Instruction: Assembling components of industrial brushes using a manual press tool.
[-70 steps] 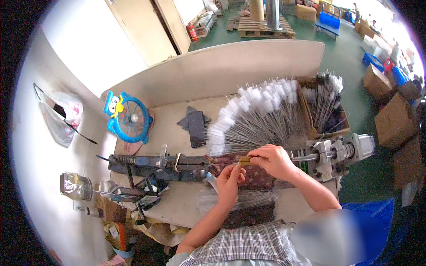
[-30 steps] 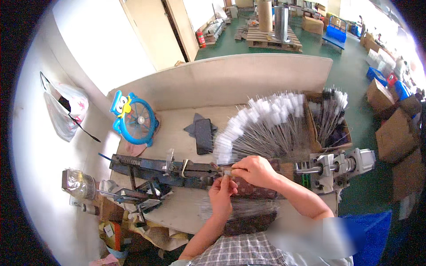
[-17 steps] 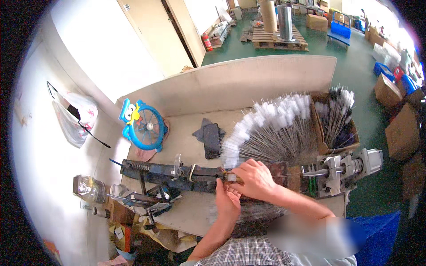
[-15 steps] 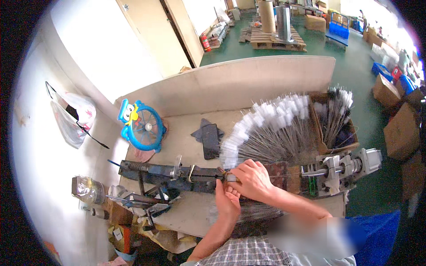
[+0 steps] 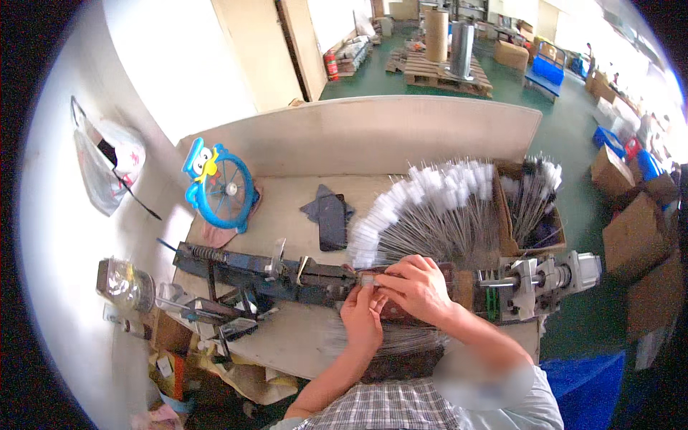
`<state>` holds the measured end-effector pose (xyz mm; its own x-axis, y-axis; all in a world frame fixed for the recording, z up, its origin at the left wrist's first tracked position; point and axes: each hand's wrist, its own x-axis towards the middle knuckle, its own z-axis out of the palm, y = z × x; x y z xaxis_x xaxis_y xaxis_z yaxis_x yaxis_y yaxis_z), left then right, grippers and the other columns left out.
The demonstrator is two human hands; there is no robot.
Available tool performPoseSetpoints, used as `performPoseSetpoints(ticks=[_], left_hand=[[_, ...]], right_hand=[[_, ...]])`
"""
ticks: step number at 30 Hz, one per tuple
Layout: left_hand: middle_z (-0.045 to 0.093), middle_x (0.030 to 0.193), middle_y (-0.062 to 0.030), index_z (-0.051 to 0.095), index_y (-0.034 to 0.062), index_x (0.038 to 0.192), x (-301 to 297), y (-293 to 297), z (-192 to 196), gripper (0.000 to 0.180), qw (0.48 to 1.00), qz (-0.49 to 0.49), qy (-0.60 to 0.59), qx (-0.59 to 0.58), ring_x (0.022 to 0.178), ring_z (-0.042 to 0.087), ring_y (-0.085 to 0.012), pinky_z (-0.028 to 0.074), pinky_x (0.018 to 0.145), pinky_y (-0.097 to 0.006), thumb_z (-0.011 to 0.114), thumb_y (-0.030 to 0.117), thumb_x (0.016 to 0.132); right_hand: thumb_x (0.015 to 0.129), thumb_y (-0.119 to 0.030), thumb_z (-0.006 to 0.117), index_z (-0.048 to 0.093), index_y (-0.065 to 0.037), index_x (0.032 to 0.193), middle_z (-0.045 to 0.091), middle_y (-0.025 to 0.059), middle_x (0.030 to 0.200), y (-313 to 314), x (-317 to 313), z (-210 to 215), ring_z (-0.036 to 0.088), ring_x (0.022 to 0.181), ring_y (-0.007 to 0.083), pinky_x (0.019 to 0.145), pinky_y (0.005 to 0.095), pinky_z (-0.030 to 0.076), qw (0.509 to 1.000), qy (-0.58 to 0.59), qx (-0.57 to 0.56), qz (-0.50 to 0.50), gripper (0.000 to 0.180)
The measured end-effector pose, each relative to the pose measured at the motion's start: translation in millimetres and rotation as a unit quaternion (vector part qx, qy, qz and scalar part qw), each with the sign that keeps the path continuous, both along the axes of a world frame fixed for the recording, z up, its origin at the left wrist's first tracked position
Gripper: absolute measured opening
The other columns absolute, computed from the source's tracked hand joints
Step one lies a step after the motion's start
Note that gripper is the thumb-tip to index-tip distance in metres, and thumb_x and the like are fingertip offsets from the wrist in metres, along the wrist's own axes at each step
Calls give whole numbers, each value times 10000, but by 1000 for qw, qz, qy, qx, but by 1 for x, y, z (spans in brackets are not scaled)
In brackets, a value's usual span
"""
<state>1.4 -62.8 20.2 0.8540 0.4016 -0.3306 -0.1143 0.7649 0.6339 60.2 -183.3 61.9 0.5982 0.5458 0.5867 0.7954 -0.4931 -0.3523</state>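
Note:
Both hands meet at the right end of a long dark metal bench fixture (image 5: 269,276). My left hand (image 5: 362,319) comes from below, its thumb and fingertips pinching a small whitish bristle piece (image 5: 367,278). From the right, my right hand (image 5: 419,290) has its fingers closed at the same piece, partly covering it. Just behind the hands, many wire-stemmed brushes (image 5: 437,208) with white bristle heads lie fanned out. Thin wires (image 5: 390,340) lie in a bundle below my wrists. On the right stands a motor-driven shaft with a metal clamp (image 5: 527,283).
A cardboard box (image 5: 507,215) of dark-tipped brushes stands right of the fan. Farther left are a phone (image 5: 332,228) on a dark cloth and a blue cartoon-shaped fan (image 5: 226,190). A low board (image 5: 373,136) edges the table's back. A clear jar (image 5: 132,287) is at left.
My view has shifted slightly, moving the bench leftward in the picture. My left fingers have come up onto the whitish piece, and my right hand has drawn a little to the right.

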Motion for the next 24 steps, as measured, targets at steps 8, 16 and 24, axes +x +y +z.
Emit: performPoseSetpoints(ticks=[8,16,24], left_hand=[[592,838,-59,523,38,854,2,-4,-1,27,998,-13,-1,69,745,599,-146,513,715,-294,529,64,854],[588,850,-43,526,60,884,1,-2,3,101,999,-21,-9,-23,768,577,-153,483,733,-298,518,160,869],[574,923,-14,539,88,947,-1,7,-7,200,996,-27,-35,-72,864,550,-137,445,810,-295,491,274,888]], right_hand=[[650,-173,715,676,-110,952,632,17,893,-2,-3,2,571,882,211,757,351,448,999,20,50,1,311],[653,-205,713,665,-90,953,636,23,894,7,-9,-6,577,861,210,738,347,447,996,38,33,-73,325],[710,-229,649,674,-192,929,614,-24,900,19,-10,-3,561,872,191,735,349,436,999,31,16,-38,224]])
